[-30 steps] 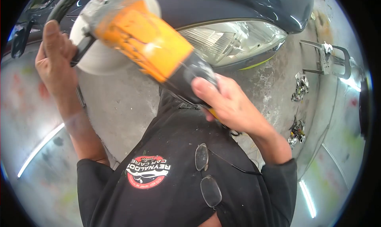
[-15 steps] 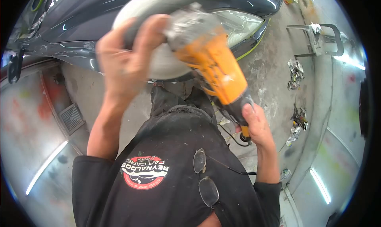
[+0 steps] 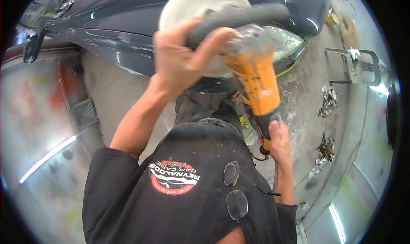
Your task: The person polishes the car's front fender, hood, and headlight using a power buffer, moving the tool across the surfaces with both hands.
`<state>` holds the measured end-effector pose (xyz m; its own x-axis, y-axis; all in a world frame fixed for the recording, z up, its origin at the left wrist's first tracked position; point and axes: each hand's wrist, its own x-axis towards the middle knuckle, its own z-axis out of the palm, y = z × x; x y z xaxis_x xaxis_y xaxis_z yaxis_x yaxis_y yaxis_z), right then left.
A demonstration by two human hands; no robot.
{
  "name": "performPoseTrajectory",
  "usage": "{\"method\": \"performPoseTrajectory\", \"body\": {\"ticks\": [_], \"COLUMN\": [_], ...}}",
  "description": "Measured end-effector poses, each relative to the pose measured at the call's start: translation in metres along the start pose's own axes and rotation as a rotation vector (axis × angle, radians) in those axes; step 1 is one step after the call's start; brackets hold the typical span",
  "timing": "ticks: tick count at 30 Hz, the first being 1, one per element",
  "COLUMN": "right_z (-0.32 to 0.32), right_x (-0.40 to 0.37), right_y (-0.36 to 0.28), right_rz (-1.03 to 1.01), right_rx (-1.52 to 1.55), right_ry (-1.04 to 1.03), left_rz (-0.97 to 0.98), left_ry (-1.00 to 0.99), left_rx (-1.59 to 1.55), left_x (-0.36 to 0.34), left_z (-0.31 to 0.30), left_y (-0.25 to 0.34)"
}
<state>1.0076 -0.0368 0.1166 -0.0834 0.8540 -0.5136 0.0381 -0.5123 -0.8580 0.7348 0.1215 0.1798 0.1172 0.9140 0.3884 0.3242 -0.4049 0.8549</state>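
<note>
A yellow-and-black rotary polisher (image 3: 260, 81) is held across the front of a dark car (image 3: 124, 13). Its round white pad (image 3: 181, 7) overlaps the bodywork in view; whether it touches the paint is hard to tell. My left hand (image 3: 176, 58) wraps round the black loop handle (image 3: 256, 17) by the tool's head. Lower down, my right hand (image 3: 278, 141) grips the rear end of the polisher, where a cord comes out. Beyond the tool's head shows the car's headlight (image 3: 288, 41), partly covered.
Eyeglasses (image 3: 237, 203) hang on my black shirt (image 3: 132, 201). At right are a metal stand (image 3: 351, 67), crumpled foil-like scraps (image 3: 328, 101) and a yellow can (image 3: 333, 18). A floor-level vent (image 3: 85, 113) is at left, by paint-marked walls. The car's side mirror (image 3: 30, 48) juts out.
My left hand and the polisher's head have shifted right in view, and the tool stands more upright. The whole view has also shifted somewhat. Both hands keep their grip.
</note>
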Motion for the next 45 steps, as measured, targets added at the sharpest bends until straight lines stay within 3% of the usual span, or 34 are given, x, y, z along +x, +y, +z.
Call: {"method": "performPoseTrajectory", "body": {"ticks": [2, 5, 6, 8, 10, 14, 18, 21, 29, 33, 38, 42, 43, 45], "right_z": [0.034, 0.09, 0.112, 0.158, 0.193, 0.23, 0.204, 0.16, 0.021, -0.013, 0.009, 0.078, 0.1, 0.143], "right_x": [0.018, 0.05, 0.06, 0.091, 0.114, 0.132, 0.117, 0.097, 0.032, 0.008, 0.009, 0.032, 0.038, 0.053], "right_y": [-0.03, -0.07, -0.082, -0.074, -0.092, -0.098, -0.087, -0.064, -0.006, 0.015, -0.002, -0.03, -0.044, -0.071], "right_rz": [0.047, -0.008, -0.028, -0.165, -0.16, -0.201, -0.238, -0.251, -0.08, -0.024, -0.068, -0.104, -0.114, -0.146], "right_rx": [-0.04, -0.06, -0.071, -0.146, -0.293, -0.339, -0.256, -0.07, 0.072, 0.174, 0.099, -0.069, -0.105, -0.172], "right_ry": [-0.09, -0.243, -0.287, -0.304, -0.399, -0.38, -0.278, -0.177, 0.282, 0.329, 0.266, 0.184, 0.14, 0.016], "left_rz": [-0.029, -0.113, -0.052, -0.046, -0.006, 0.031, 0.076, 0.065, 0.082, 0.141, 0.148, 0.127, 0.036, 0.029], "left_ry": [0.2, 0.434, 0.405, 0.568, 0.54, 0.588, 0.489, 0.488, -0.091, -0.167, -0.069, 0.094, 0.102, 0.276], "left_rx": [0.1, 0.013, -0.001, 0.032, -0.019, -0.02, -0.044, 0.044, -0.013, -0.073, -0.17, -0.173, -0.103, -0.099], "left_x": [-0.011, -0.034, -0.038, -0.035, -0.03, -0.024, -0.018, -0.002, 0.07, 0.076, 0.069, 0.042, 0.033, 0.018], "left_z": [-0.044, -0.127, -0.161, -0.198, -0.238, -0.273, -0.246, -0.178, 0.02, 0.086, 0.043, -0.063, -0.094, -0.145], "left_y": [-0.011, -0.051, -0.065, -0.069, -0.075, -0.086, -0.091, -0.075, -0.019, -0.013, -0.013, -0.035, -0.046, -0.062]}}
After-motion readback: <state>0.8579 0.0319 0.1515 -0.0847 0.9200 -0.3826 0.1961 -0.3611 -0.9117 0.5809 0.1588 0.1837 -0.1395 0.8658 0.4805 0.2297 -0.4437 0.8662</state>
